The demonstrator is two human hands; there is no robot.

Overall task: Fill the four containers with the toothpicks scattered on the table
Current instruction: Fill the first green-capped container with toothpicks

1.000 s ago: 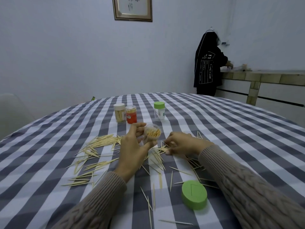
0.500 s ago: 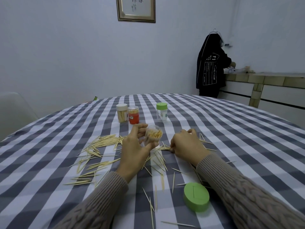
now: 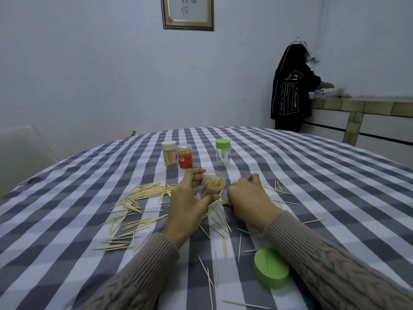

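My left hand grips the open jar. My right hand curls over toothpicks on the table; its grip is hidden. They're light, thin, snappy—pinch bunches mid-stick.

Light: we see dim, even, bluish indoor light, no glare.
Shadows: soft, faint beneath our hands.
Distortion: wide-angle bowing of the worktop far edge.
Focus: generally sharp, slightly soft.
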